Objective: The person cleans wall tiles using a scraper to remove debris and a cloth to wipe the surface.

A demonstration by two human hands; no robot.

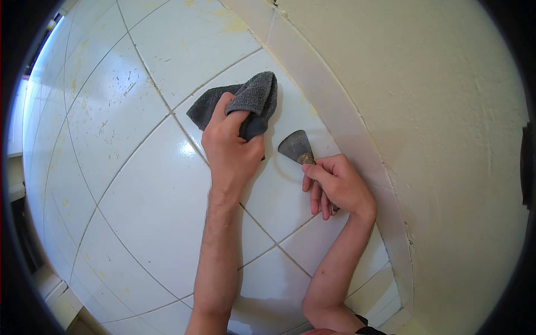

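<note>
A dark grey cloth (257,95) is bunched in my left hand (231,145), whose fingers are closed into its folds over the white floor tiles (162,195). To the right of it, my right hand (340,187) grips a scraper (296,147) by its handle. The scraper's flared metal blade points up and to the left, toward the cloth. My right palm and fingers hide most of the handle. A small gap separates the blade from the cloth; whether the blade touches the tiles I cannot tell.
A cream wall (446,139) rises on the right, with a pale tile skirting (346,120) along its foot. Yellowish stains (234,23) and dark specks (128,86) mark the tiles at the far side and the left. Pale furniture or frame parts (56,290) stand at the left rim.
</note>
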